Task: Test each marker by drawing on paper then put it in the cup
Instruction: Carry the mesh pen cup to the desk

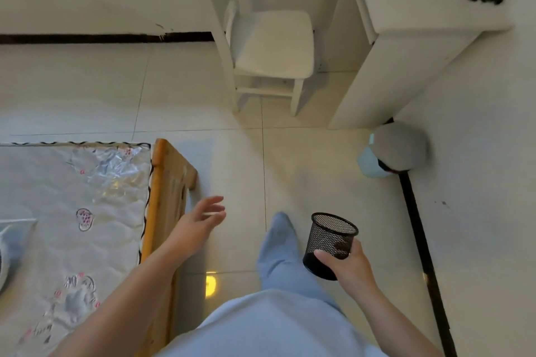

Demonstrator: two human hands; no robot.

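A black wire-mesh cup (332, 236) is tilted in my right hand (348, 265), which grips its lower part at the bottom right of the view, above the tiled floor. The inside of the cup looks empty from here. My left hand (200, 220) is held out over the floor beside the bed's wooden corner, fingers apart and holding nothing. No marker or paper shows in the view.
A bed with a quilted mattress (72, 211) and wooden frame (165, 182) fills the left. A white chair (272, 43) and a white desk (406, 46) stand ahead. A lidded bin (394, 151) sits by the right wall. My leg (278, 252) steps forward.
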